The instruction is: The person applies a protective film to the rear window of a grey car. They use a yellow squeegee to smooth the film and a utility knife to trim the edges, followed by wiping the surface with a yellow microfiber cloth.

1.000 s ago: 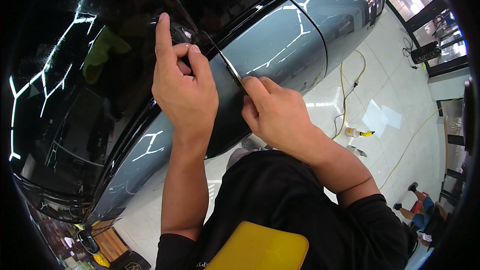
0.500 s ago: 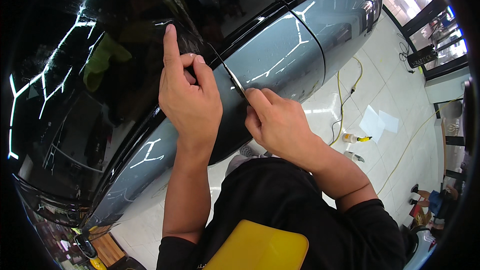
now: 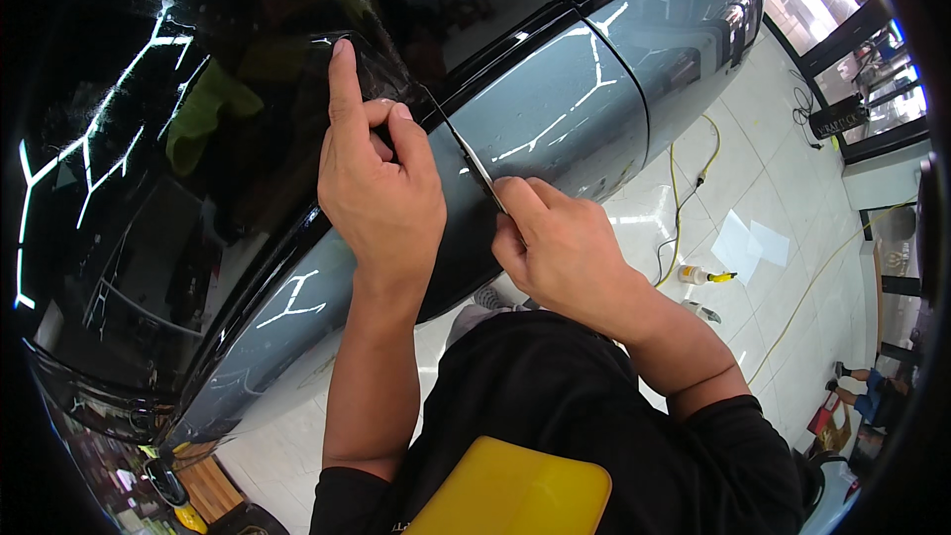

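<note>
My left hand [image 3: 381, 173] rests against the glossy black upper part of a car [image 3: 258, 228], its index finger stretched out and touching the surface. Its thumb and middle finger are pinched together; what lies between them, if anything, is too small to make out. A thin pale strip [image 3: 477, 160] runs along the seam between the dark surface and the blue-grey body panel [image 3: 555, 104]. At the strip's lower end my right hand [image 3: 560, 248] is closed, pinching it between thumb and index finger. Wet streaks and droplets show on the dark surface.
A yellow flat piece with rounded corners [image 3: 510, 490] lies in front of my black shirt. Right of the car, the tiled floor holds a yellow cable [image 3: 675, 228], white sheets [image 3: 735, 246] and a bottle with a yellow top [image 3: 693, 275]. Another person [image 3: 872, 398] is at the far right.
The view has shifted slightly. Both hands keep nearly the same pose and place on the car, and the right hand still pinches the strip.
</note>
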A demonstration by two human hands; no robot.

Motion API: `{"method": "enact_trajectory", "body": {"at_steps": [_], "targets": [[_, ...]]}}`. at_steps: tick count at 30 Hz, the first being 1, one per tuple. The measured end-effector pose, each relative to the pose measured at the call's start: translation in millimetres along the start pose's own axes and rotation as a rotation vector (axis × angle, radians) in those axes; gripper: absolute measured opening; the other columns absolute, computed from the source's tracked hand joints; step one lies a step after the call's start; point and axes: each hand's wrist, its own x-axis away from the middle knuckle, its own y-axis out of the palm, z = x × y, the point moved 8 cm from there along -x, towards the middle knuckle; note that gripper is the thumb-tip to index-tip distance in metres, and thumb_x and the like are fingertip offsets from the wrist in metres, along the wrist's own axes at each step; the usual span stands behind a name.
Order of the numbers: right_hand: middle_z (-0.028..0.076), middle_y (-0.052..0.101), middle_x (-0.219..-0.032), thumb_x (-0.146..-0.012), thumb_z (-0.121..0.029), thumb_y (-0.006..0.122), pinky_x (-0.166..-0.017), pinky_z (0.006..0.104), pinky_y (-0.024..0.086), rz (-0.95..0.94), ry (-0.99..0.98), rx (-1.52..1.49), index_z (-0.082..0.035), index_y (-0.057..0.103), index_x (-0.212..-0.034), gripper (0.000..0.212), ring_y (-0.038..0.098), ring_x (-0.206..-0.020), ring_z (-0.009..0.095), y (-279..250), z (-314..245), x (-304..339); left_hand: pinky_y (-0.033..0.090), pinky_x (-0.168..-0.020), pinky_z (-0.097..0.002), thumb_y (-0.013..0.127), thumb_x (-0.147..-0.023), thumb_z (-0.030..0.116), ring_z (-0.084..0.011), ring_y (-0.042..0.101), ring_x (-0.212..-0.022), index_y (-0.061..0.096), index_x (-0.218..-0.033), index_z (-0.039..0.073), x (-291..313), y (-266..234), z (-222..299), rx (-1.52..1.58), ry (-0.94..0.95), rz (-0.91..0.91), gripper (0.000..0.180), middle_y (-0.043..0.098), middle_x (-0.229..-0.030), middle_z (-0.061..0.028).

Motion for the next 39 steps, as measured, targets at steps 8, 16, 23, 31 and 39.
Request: {"method": "enact_trajectory", "body": {"at_steps": [8,16,23,31,39], "targets": [[0.013,0.058,-0.076,-0.085,-0.01,0.062,-0.056,0.0443,0.052,-0.02,-0.007,-0.014,-0.004,0.052,-0.093,0.015,0.063,-0.063,0.036,-0.5,-0.2,1.0,0.044,-0.058,-0.0306,0.063,-0.086,-0.003,-0.0161,0.051,-0.061,0.045,-0.148,0.003,0.8,1.3,-1.7,-0.03,0.013,0.012,0.064,0.059,-0.076,-0.0036],[0.013,0.059,-0.076,-0.085,-0.009,0.062,-0.056,0.0443,0.052,-0.036,-0.004,-0.035,-0.003,0.051,-0.092,0.014,0.063,-0.063,0.037,-5.3,-2.1,0.5,0.044,-0.058,-0.0304,0.063,-0.086,-0.004,-0.0153,0.05,-0.061,0.046,-0.147,0.002,1.4,2.0,-1.6,-0.021,-0.003,0.014,0.063,0.06,-0.076,-0.0032],[0.015,0.059,-0.075,-0.084,-0.007,0.062,-0.055,0.044,0.051,-0.054,0.0,-0.027,-0.002,0.052,-0.095,0.016,0.062,-0.061,0.037,-10.7,-6.3,-0.1,0.044,-0.058,-0.0303,0.062,-0.087,-0.003,-0.015,0.048,-0.06,0.046,-0.147,0.002,2.2,3.0,-2.9,-0.012,-0.024,0.0,0.063,0.06,-0.077,-0.0033],[0.017,0.059,-0.071,-0.082,-0.003,0.061,-0.053,0.0433,0.048,-0.089,0.0,-0.007,-0.001,0.055,-0.097,0.017,0.061,-0.058,0.038,-25.1,-14.9,-5.1,0.044,-0.06,-0.0305,0.063,-0.088,-0.002,-0.0162,0.048,-0.063,0.046,-0.147,0.002,3.6,1.3,-1.8,-0.006,0.012,0.003,0.061,0.061,-0.079,-0.0039],[0.019,0.056,-0.065,-0.08,-0.003,0.059,-0.056,0.0474,0.046,-0.186,0.037,-0.02,0.0,0.052,-0.088,0.011,0.058,-0.06,0.041,-44.2,-20.6,-19.9,0.044,-0.06,-0.0312,0.063,-0.088,-0.002,-0.0169,0.049,-0.063,0.051,-0.142,0.001,2.5,-1.4,0.1,0.033,0.005,0.007,0.055,0.061,-0.08,-0.0038]]}}
